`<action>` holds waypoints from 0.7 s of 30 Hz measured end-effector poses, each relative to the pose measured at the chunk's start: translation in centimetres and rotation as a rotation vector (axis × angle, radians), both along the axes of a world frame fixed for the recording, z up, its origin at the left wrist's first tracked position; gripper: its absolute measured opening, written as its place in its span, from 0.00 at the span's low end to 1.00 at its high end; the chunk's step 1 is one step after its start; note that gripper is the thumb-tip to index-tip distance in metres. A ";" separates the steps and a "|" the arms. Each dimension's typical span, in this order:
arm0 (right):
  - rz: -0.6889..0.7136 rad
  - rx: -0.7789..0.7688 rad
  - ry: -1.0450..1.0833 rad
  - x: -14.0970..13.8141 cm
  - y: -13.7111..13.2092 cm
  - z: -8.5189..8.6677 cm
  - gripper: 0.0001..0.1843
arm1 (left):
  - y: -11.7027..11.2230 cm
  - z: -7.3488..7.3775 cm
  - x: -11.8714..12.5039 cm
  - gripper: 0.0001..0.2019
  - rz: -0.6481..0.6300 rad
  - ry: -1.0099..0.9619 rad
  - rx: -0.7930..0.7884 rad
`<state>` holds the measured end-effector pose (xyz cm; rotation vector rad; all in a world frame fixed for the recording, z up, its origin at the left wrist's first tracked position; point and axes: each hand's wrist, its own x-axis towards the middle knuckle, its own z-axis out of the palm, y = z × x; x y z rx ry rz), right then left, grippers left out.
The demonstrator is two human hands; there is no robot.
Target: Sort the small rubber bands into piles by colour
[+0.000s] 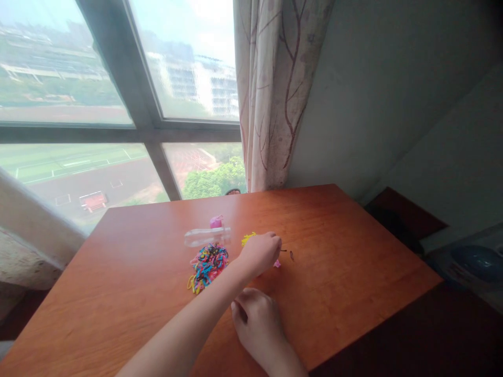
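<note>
One camera, worn on the head, looks forward and down across the desk (346, 272) from its near edge, rolled a little so the desk slants. It faces the window (78, 78) and curtain (271, 94) beyond. The left hand (260, 255) and right hand (256, 324) lie close below, low centre.

On the brown wooden surface (334, 272) before you, the heap of small multicoloured elastic bands (207, 264) lies just left of your left hand (260, 254). Behind the heap, the clear plastic bottle (206, 236) lies on its side, with the small pink cap (216, 221) just behind it. A clump of yellow bands (247, 239) sits behind that hand, and a loose dark band (291, 255) lies to its right. Your right hand (255, 322) rests nearer you. The patterned fabric curtain (275, 94) hangs beyond the far edge, right of the large glass window (118, 78).
</note>
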<state>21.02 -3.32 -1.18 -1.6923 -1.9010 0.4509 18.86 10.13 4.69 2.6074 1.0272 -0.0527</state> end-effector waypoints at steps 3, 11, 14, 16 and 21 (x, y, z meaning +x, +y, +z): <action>-0.014 -0.031 -0.031 -0.1 -0.1 -0.3 0.10 | 0.1 -0.5 1.8 0.16 -0.053 0.001 -0.036; -0.006 -0.028 -0.046 0.0 -0.1 -0.3 0.10 | -0.5 -0.3 1.4 0.10 -0.052 -0.104 0.007; -0.009 0.000 -0.023 0.0 -0.1 0.3 0.10 | -1.3 0.8 -1.8 0.08 0.019 -0.178 0.066; -0.014 0.014 -0.014 -0.1 -0.1 0.5 0.10 | -2.2 1.4 -4.8 0.10 0.088 -0.214 0.099; -0.010 0.032 0.019 -0.3 -0.1 0.9 0.10 | -4.9 0.8 -13.3 0.09 0.297 -0.288 0.140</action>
